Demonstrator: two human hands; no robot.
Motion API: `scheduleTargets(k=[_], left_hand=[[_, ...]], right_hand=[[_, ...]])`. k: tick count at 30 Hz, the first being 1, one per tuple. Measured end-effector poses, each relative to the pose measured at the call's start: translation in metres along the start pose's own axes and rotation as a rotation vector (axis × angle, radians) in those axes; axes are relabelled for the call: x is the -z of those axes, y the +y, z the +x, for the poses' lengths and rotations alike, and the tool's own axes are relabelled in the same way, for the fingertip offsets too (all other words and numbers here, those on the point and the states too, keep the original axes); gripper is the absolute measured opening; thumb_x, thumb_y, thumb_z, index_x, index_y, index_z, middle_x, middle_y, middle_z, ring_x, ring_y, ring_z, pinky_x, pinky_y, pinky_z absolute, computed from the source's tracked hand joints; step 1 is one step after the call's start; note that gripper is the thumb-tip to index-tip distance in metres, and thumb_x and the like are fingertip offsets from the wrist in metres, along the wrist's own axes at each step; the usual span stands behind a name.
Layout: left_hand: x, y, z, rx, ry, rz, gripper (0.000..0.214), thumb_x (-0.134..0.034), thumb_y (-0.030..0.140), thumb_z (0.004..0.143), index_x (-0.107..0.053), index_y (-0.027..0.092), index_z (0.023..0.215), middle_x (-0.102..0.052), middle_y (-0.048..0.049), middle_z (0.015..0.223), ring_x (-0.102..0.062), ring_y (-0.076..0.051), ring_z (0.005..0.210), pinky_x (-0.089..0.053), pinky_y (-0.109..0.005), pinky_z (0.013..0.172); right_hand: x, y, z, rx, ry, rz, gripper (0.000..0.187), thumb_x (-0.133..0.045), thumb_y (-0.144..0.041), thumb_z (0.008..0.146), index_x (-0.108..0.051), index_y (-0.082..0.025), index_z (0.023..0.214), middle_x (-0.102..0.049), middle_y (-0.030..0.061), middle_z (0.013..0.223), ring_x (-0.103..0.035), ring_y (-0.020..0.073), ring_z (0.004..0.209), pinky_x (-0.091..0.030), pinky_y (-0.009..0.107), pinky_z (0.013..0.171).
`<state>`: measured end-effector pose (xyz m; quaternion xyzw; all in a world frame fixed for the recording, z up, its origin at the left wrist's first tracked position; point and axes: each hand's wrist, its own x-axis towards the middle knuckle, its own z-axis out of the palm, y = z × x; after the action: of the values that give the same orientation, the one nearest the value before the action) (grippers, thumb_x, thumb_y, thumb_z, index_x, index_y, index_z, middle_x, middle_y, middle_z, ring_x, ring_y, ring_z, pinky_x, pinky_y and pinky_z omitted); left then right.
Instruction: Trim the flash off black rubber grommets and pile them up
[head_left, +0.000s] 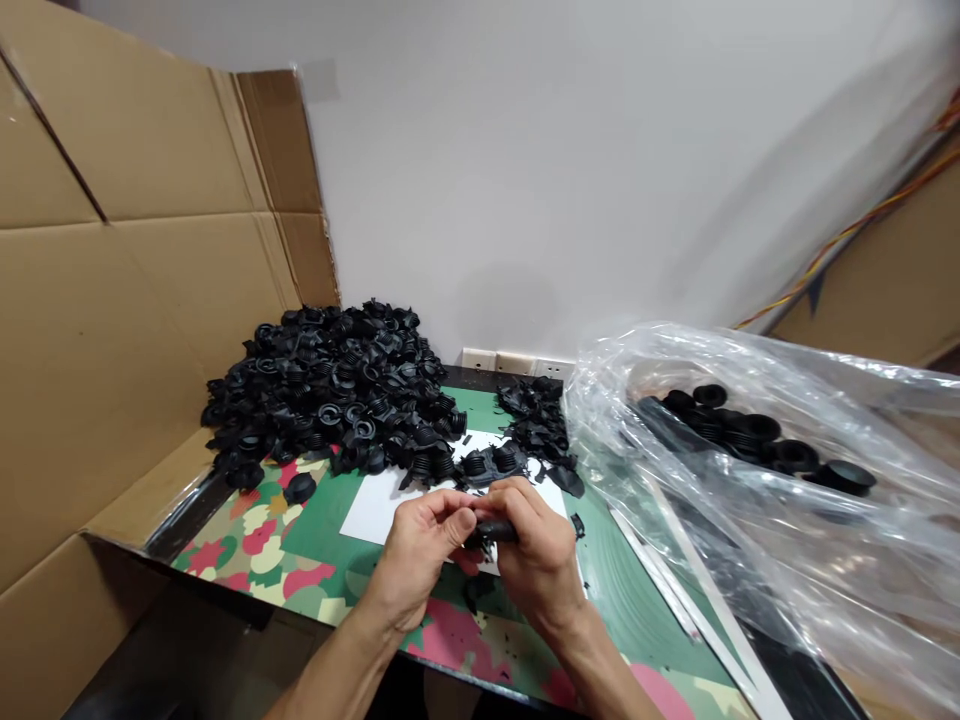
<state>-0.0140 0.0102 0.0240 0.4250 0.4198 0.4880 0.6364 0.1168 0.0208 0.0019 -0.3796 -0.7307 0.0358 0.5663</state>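
Close together above the front of the table, both hands are closed on one small black rubber part (495,531). My left hand (420,548) pinches its left end between thumb and fingers. Wrapped round the right side is my right hand (538,548), which hides much of the part. Beneath them lies a white sheet (375,505), with two ribbed black rubber pieces (491,462) at its back edge. A thin black scrap (477,592) shows just below the hands; whether it hangs or lies on the table I cannot tell.
A big heap of ribbed black rubber parts (337,385) fills the back left, by a cardboard wall (150,290). Black scraps (534,415) are piled back right of the sheet. A clear plastic bag (787,580) with black rubber parts (750,430) lies right, beside white strips (660,580).
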Motion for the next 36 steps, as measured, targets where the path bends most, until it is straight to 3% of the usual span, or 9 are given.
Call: scheduleTargets(k=[3,7,13,16,20,22,29,36], left_hand=[[-0.001,0.002,0.001,0.024,-0.012,-0.03,0.042,-0.085,0.04,0.054,-0.067,0.011,0.079,-0.063,-0.0015,0.061,-0.056,-0.01,0.049,-0.044,-0.019,0.045],[-0.003,-0.001,0.005,-0.033,0.093,-0.019,0.041,-0.088,0.034,0.047,-0.062,0.012,0.071,-0.059,0.0015,0.054,-0.051,-0.008,0.046,-0.038,-0.018,0.043],[-0.003,-0.002,0.006,-0.069,0.192,0.091,0.038,-0.089,0.026,0.046,-0.064,0.012,0.071,-0.056,0.0045,0.047,-0.046,-0.006,0.042,-0.035,-0.017,0.042],[-0.002,0.001,0.007,-0.025,0.168,0.015,0.041,-0.089,0.031,0.044,-0.065,0.012,0.07,-0.057,0.0035,0.048,-0.048,-0.006,0.041,-0.036,-0.017,0.041],[-0.003,0.006,0.007,0.165,0.049,-0.194,0.049,-0.089,0.043,0.042,-0.064,0.01,0.068,-0.059,0.0005,0.055,-0.053,-0.008,0.042,-0.036,-0.017,0.038],[-0.004,0.008,0.006,0.191,0.035,-0.233,0.05,-0.088,0.045,0.042,-0.063,0.009,0.067,-0.059,0.0002,0.057,-0.053,-0.007,0.042,-0.036,-0.017,0.038],[-0.008,0.004,0.001,-0.133,0.277,-0.026,0.042,-0.088,0.036,0.048,-0.064,0.011,0.072,-0.056,0.0039,0.047,-0.048,-0.006,0.042,-0.039,-0.016,0.042],[0.003,0.01,0.001,0.121,0.079,-0.226,0.047,-0.088,0.044,0.044,-0.061,0.01,0.064,-0.056,0.0021,0.051,-0.05,-0.007,0.038,-0.033,-0.016,0.035]], right_hand=[[-0.001,-0.001,0.002,-0.027,0.008,0.014,0.021,-0.045,-0.002,0.079,-0.052,-0.02,0.07,-0.054,-0.0003,0.064,-0.054,0.011,0.055,-0.042,0.019,0.05],[-0.006,-0.003,0.003,-0.092,0.028,0.039,0.018,-0.047,-0.003,0.074,-0.053,-0.02,0.068,-0.054,-0.0008,0.064,-0.053,0.0112,0.052,-0.04,0.02,0.048],[-0.004,-0.002,0.006,-0.348,-0.044,0.194,0.016,-0.049,-0.013,0.079,-0.054,-0.02,0.065,-0.058,-0.0003,0.06,-0.054,0.0131,0.053,-0.041,0.022,0.048],[-0.004,-0.004,0.007,-0.293,0.014,0.149,0.015,-0.05,-0.011,0.077,-0.054,-0.02,0.066,-0.058,-0.0007,0.061,-0.054,0.0131,0.054,-0.041,0.022,0.049],[-0.008,-0.008,0.007,-0.19,0.141,0.077,0.017,-0.046,-0.005,0.075,-0.054,-0.02,0.071,-0.057,-0.0013,0.065,-0.055,0.0127,0.056,-0.042,0.022,0.052],[-0.011,-0.009,0.008,-0.178,0.185,0.053,0.018,-0.046,-0.004,0.074,-0.054,-0.021,0.072,-0.058,-0.0014,0.066,-0.056,0.0129,0.057,-0.043,0.023,0.053],[-0.016,-0.015,0.014,-0.31,0.221,0.109,0.015,-0.047,-0.011,0.079,-0.054,-0.02,0.07,-0.057,-0.0023,0.062,-0.053,0.0124,0.054,-0.041,0.022,0.05],[-0.02,-0.021,0.014,-0.371,0.246,0.138,0.017,-0.05,-0.022,0.082,-0.056,-0.02,0.066,-0.058,-0.0012,0.061,-0.053,0.0131,0.053,-0.041,0.024,0.05]])
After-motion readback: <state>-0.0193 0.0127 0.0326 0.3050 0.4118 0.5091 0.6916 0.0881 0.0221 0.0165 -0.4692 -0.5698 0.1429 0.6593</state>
